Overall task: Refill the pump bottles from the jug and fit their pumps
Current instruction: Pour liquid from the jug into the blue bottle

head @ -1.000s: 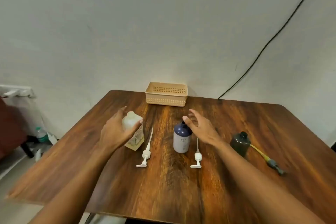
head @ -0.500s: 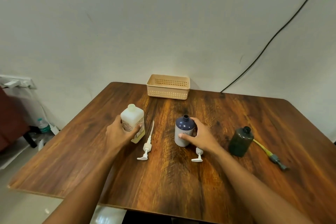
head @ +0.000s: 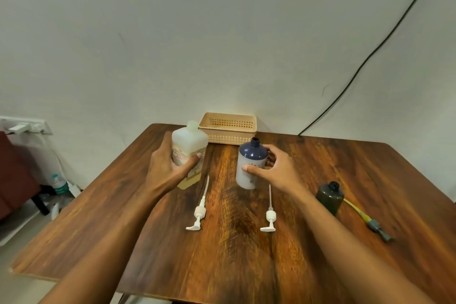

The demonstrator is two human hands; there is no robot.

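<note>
My left hand (head: 170,168) grips the translucent white jug (head: 188,148), which has a little yellowish liquid at its bottom and is held up off the wooden table (head: 234,254). My right hand (head: 276,170) grips the navy-and-white bottle (head: 250,163), its neck open, also raised a little. Two white pumps lie on the table: one (head: 198,215) below the jug, one (head: 270,217) below the navy bottle. A dark bottle (head: 330,196) with an open neck stands to the right, and a yellow-tubed grey pump (head: 367,219) lies beside it.
A beige perforated basket (head: 228,127) sits at the table's far edge against the wall. A black cable (head: 370,54) runs down the wall at right. A water bottle (head: 58,184) stands on the floor at left.
Both hands closed on their containers, then lifted them: the jug rose up and away from me, and the navy bottle came up off the table. The pumps stayed in place.
</note>
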